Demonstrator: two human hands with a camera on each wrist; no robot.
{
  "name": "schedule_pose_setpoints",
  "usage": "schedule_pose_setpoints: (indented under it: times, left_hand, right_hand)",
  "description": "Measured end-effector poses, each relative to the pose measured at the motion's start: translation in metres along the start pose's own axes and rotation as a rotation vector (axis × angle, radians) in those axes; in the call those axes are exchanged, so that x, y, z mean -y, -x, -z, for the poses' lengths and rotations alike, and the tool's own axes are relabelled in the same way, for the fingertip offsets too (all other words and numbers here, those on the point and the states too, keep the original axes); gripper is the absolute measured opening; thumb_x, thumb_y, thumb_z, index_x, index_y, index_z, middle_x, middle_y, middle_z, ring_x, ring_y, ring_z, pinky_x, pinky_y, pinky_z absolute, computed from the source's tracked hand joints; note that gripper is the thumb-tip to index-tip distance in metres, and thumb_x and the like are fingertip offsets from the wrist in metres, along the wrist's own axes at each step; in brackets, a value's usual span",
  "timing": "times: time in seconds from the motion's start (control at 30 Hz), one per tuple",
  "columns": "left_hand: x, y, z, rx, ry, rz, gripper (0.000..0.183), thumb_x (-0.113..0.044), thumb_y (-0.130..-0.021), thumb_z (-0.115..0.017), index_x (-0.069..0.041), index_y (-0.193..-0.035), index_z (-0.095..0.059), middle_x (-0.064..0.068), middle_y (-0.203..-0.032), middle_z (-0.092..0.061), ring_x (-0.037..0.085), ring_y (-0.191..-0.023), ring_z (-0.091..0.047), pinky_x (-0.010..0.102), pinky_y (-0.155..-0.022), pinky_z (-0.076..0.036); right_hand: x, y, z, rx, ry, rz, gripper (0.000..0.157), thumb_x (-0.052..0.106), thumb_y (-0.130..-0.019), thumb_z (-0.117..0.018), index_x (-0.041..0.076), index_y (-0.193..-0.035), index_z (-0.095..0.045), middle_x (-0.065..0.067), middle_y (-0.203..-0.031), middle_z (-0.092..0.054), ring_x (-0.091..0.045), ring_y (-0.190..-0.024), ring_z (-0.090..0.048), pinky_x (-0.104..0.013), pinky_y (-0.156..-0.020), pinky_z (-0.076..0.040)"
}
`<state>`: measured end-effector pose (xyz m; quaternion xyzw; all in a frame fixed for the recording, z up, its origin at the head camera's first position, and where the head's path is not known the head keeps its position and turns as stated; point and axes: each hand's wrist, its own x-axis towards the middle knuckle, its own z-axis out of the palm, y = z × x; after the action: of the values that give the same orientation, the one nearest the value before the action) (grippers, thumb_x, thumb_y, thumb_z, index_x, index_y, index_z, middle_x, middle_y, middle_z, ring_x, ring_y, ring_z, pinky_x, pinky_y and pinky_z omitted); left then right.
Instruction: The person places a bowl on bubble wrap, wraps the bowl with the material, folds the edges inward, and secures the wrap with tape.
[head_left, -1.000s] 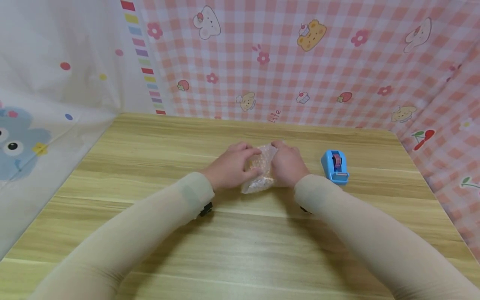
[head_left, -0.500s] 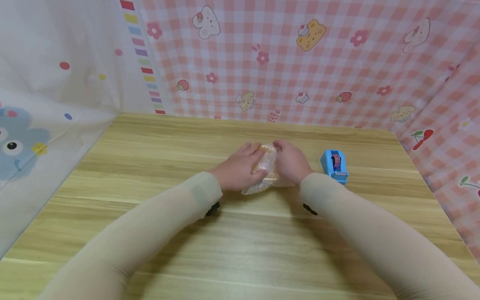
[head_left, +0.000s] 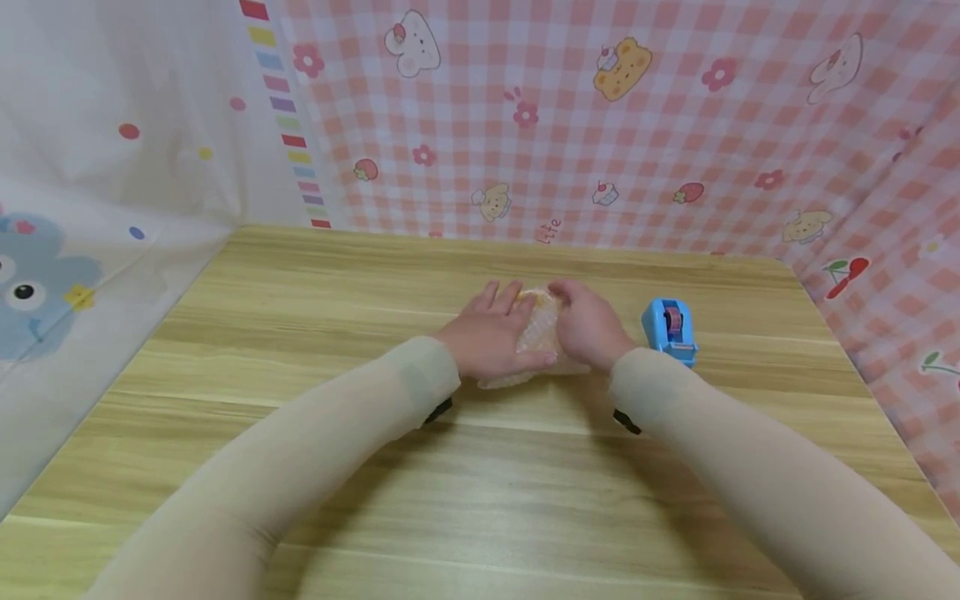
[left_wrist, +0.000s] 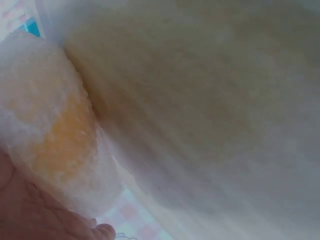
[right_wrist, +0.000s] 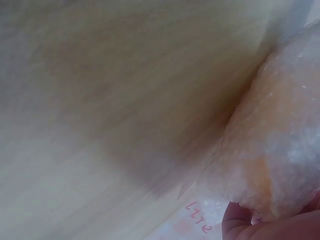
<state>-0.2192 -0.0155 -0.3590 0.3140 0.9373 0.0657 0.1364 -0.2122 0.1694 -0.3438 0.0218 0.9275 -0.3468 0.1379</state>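
Note:
A bubble-wrapped bundle (head_left: 542, 325) lies on the table between both hands. Something orange-yellow shows through the clear wrap in the left wrist view (left_wrist: 65, 140); its kind is hidden. My left hand (head_left: 491, 336) rests on the bundle's left side, fingers straight and spread, thumb reaching across its near end. On the opposite side my right hand (head_left: 592, 327) holds the wrap with curled fingers. The right wrist view has those fingers (right_wrist: 280, 227) bent against the end of the bubble wrap (right_wrist: 280, 125).
A blue tape dispenser (head_left: 670, 331) with a pinkish roll stands just right of the right hand. The wood-grain table (head_left: 480, 492) meets a pink checked cloth (head_left: 555, 158) at the back and right. White printed cloth (head_left: 172, 167) hangs at the left.
My left hand has shifted slightly right, and its bent fingers have straightened and spread over the bundle. The right hand moved a little to the right, still holding the wrap.

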Motion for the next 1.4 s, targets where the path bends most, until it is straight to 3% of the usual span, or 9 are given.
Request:
schedule_pose_setpoints:
  times: [0.33, 0.43, 0.5, 0.6, 0.73, 0.83, 1.03, 1.23, 1.4]
  left_hand:
    - [-0.012, -0.006, 0.0, -0.024, -0.073, 0.051, 0.116, -0.094, -0.09, -0.027, -0.013, -0.171, -0.007, 0.012, -0.179, -0.001, 0.047, -0.163, 0.0, 0.058, -0.133, -0.009]
    - [-0.014, -0.008, 0.001, -0.019, -0.062, 0.078, 0.117, -0.095, -0.089, -0.026, -0.014, -0.171, -0.006, 0.01, -0.179, 0.0, 0.045, -0.163, 0.002, 0.059, -0.132, -0.009]
    - [-0.015, -0.011, 0.0, -0.01, -0.055, 0.096, 0.119, -0.096, -0.087, -0.023, -0.015, -0.171, -0.004, 0.009, -0.179, 0.001, 0.045, -0.164, 0.004, 0.06, -0.132, -0.008]
    - [-0.016, -0.012, 0.0, -0.002, -0.061, 0.108, 0.117, -0.096, -0.088, -0.021, -0.016, -0.171, -0.004, 0.008, -0.18, 0.001, 0.045, -0.164, 0.005, 0.061, -0.132, -0.008]
    - [-0.02, -0.009, 0.003, 0.001, -0.072, 0.104, 0.111, -0.091, -0.092, -0.025, -0.015, -0.171, -0.005, 0.009, -0.18, -0.001, 0.046, -0.163, 0.004, 0.062, -0.131, -0.009]
    - [-0.021, -0.009, 0.005, 0.017, -0.066, 0.105, 0.109, -0.088, -0.094, -0.027, -0.014, -0.171, -0.004, 0.009, -0.179, 0.0, 0.046, -0.163, 0.004, 0.062, -0.131, -0.009]
    - [-0.022, -0.01, 0.005, 0.038, -0.078, 0.115, 0.109, -0.089, -0.094, -0.028, -0.015, -0.171, -0.003, 0.008, -0.18, 0.001, 0.046, -0.163, 0.005, 0.062, -0.131, -0.009]
    - [-0.022, -0.01, 0.005, 0.04, -0.079, 0.117, 0.109, -0.089, -0.094, -0.028, -0.016, -0.171, -0.003, 0.007, -0.18, 0.0, 0.045, -0.163, 0.004, 0.063, -0.131, -0.009]
    - [-0.023, -0.01, 0.006, 0.042, -0.087, 0.115, 0.109, -0.088, -0.094, -0.028, -0.015, -0.171, -0.003, 0.008, -0.18, 0.0, 0.046, -0.163, 0.002, 0.063, -0.131, -0.011]
  right_hand:
    - [-0.005, 0.003, 0.002, 0.047, 0.056, 0.002, 0.054, 0.017, -0.113, -0.034, 0.019, -0.167, -0.031, -0.011, -0.173, -0.031, -0.038, -0.16, -0.028, -0.061, -0.127, -0.028]
    - [-0.007, 0.004, 0.004, 0.067, 0.072, 0.023, 0.054, 0.02, -0.114, -0.034, 0.018, -0.168, -0.028, -0.013, -0.174, -0.029, -0.038, -0.159, -0.032, -0.06, -0.126, -0.03]
    - [-0.009, 0.005, 0.006, 0.086, 0.079, 0.035, 0.055, 0.02, -0.114, -0.033, 0.019, -0.169, -0.025, -0.015, -0.174, -0.028, -0.038, -0.154, -0.039, -0.057, -0.121, -0.041]
    - [-0.012, 0.006, 0.009, 0.113, 0.078, 0.048, 0.056, 0.021, -0.115, -0.033, 0.02, -0.17, -0.022, -0.015, -0.175, -0.025, -0.039, -0.152, -0.04, -0.056, -0.117, -0.045]
    - [-0.016, 0.007, 0.012, 0.133, 0.081, 0.063, 0.057, 0.021, -0.115, -0.034, 0.02, -0.17, -0.02, -0.013, -0.176, -0.021, -0.04, -0.158, -0.03, -0.061, -0.124, -0.035]
    - [-0.018, 0.008, 0.014, 0.144, 0.089, 0.065, 0.058, 0.021, -0.114, -0.035, 0.02, -0.17, -0.019, -0.013, -0.177, -0.02, -0.039, -0.158, -0.03, -0.061, -0.124, -0.033]
    - [-0.02, 0.009, 0.015, 0.157, 0.116, 0.07, 0.059, 0.022, -0.115, -0.035, 0.021, -0.171, -0.017, -0.013, -0.177, -0.019, -0.037, -0.148, -0.041, -0.054, -0.107, -0.049]
    - [-0.021, 0.012, 0.016, 0.162, 0.122, 0.075, 0.059, 0.023, -0.115, -0.034, 0.019, -0.171, -0.016, -0.012, -0.177, -0.018, -0.037, -0.151, -0.04, -0.055, -0.114, -0.046]
    - [-0.024, 0.016, 0.019, 0.144, 0.146, 0.095, 0.059, 0.024, -0.115, -0.034, 0.016, -0.171, -0.016, -0.017, -0.174, -0.025, -0.037, -0.142, -0.048, -0.054, -0.108, -0.05]
